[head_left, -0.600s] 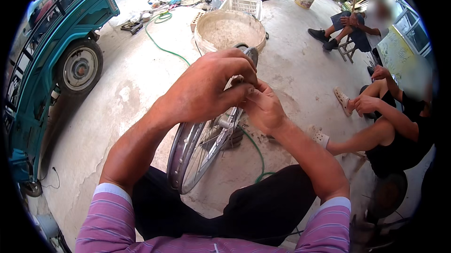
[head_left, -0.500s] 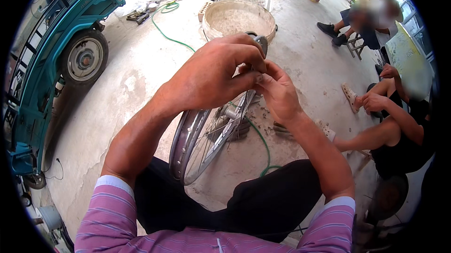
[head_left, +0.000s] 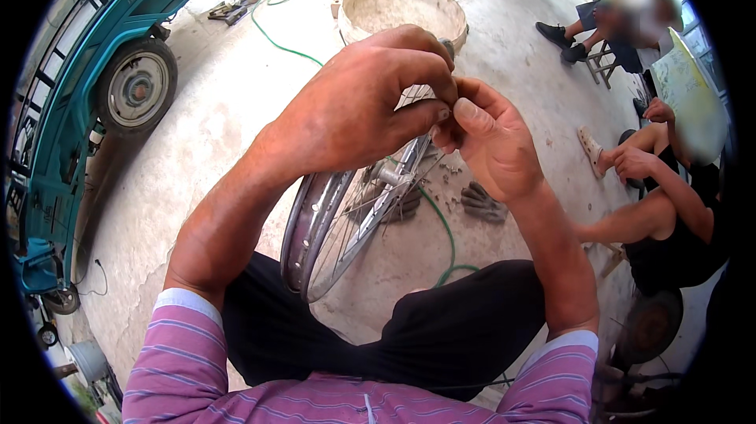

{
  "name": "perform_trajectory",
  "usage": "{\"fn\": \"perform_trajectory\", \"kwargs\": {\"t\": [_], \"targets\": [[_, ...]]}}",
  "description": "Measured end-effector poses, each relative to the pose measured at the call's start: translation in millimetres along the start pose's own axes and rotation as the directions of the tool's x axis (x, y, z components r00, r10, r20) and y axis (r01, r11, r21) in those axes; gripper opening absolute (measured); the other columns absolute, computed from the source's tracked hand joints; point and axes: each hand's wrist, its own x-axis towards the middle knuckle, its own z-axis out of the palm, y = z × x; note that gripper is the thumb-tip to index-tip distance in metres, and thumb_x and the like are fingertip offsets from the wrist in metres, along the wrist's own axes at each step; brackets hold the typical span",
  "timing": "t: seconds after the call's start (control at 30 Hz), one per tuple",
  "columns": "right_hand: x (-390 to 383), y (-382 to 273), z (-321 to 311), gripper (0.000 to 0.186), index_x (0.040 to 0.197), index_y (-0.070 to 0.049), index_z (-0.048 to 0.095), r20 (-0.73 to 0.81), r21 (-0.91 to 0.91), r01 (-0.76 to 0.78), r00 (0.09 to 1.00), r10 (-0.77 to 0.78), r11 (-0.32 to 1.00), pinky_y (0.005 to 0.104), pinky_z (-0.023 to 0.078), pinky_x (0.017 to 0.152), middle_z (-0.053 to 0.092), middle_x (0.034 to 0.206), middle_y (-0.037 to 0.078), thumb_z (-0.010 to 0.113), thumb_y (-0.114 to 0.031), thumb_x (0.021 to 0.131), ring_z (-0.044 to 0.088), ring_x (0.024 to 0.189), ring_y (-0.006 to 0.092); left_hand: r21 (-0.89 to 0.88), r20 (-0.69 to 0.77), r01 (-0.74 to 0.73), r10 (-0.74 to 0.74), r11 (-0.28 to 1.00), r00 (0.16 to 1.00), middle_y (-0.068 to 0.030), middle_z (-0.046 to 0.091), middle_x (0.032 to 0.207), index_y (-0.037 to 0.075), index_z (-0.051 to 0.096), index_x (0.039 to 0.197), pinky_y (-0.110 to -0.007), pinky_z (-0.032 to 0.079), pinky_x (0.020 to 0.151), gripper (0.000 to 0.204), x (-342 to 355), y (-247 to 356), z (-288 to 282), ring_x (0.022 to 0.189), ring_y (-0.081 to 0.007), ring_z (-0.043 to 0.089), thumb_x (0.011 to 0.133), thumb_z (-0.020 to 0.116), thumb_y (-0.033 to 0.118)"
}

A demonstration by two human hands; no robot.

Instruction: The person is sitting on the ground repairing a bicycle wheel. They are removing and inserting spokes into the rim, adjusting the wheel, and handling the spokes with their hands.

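A bare spoked bicycle wheel [head_left: 319, 235] stands upright between my knees, its metal rim running from my lap up under my hands. My left hand [head_left: 354, 105] is curled over the top of the rim, fingers closed on it. My right hand [head_left: 492, 144] meets it from the right, thumb and fingers pinched together at the rim's upper edge on something too small to make out. The hub [head_left: 391, 177] and spokes show below my hands.
A round cement-filled basin [head_left: 370, 3] sits beyond the wheel. A green hose [head_left: 445, 227] crosses the concrete floor. A teal vehicle [head_left: 102, 70] stands left. Work gloves [head_left: 482, 202] lie on the floor. One person crouches right [head_left: 669, 211]; another sits far back [head_left: 622, 22].
The view has tilted down and closer; my hands stay together on the top of the rim, with the right fingers shifting slightly against the left thumb.
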Motion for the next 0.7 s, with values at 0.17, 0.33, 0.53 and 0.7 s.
{"fn": "perform_trajectory", "kwargs": {"t": [0.17,0.33,0.53,0.7], "targets": [[1.1,4.1,-5.1,0.033,0.128,0.001,0.055,0.051,0.133,-0.047,0.998,0.041,0.990,0.0287,0.049,0.077,0.065,0.099,0.005,0.061,-0.014,0.098,0.059,0.086,0.0125,0.028,0.004,0.002,-0.002,1.000,1.000,-0.0085,0.065,0.109,0.005,0.069,0.092,-0.035,0.055,0.082,0.014,-1.2,0.1,2.4,0.099,-0.0238,0.067,0.079,0.075,0.004],[5.3,3.0,-16.4,0.031,0.126,0.000,0.057,-0.048,0.051,-0.048,0.998,0.050,0.998,0.0283,0.049,0.077,0.063,0.094,0.003,0.059,-0.012,0.097,0.059,0.085,0.0120,0.077,0.006,-0.013,0.013,0.997,1.000,-0.0073,0.065,0.110,0.006,0.070,0.095,-0.034,0.055,0.081,0.016,-1.1,0.0,4.0,0.099,-0.0228,0.067,0.080,0.076,0.007],[9.9,26.6,-84.5,0.025,0.115,-0.008,0.062,-0.411,-0.095,-0.212,0.898,0.156,0.973,0.0264,0.048,0.076,0.065,0.088,-0.001,0.063,-0.015,0.092,0.061,0.081,0.0094,0.113,0.020,0.005,-0.007,0.994,1.000,-0.0074,0.066,0.112,0.008,0.071,0.098,-0.033,0.054,0.078,0.018,-0.6,2.8,4.0,0.099,-0.0222,0.066,0.081,0.076,0.011],[2.4,44.6,-136.1,0.029,0.116,-0.008,0.060,-0.616,-0.167,-0.374,0.762,0.200,0.912,0.0265,0.048,0.070,0.063,0.086,-0.002,0.068,-0.017,0.089,0.061,0.075,0.0089,0.127,0.023,-0.008,0.005,0.992,1.000,-0.0076,0.066,0.112,0.007,0.070,0.097,-0.034,0.054,0.077,0.017,0.1,-0.7,3.9,0.097,-0.0224,0.066,0.082,0.076,0.011]]}}
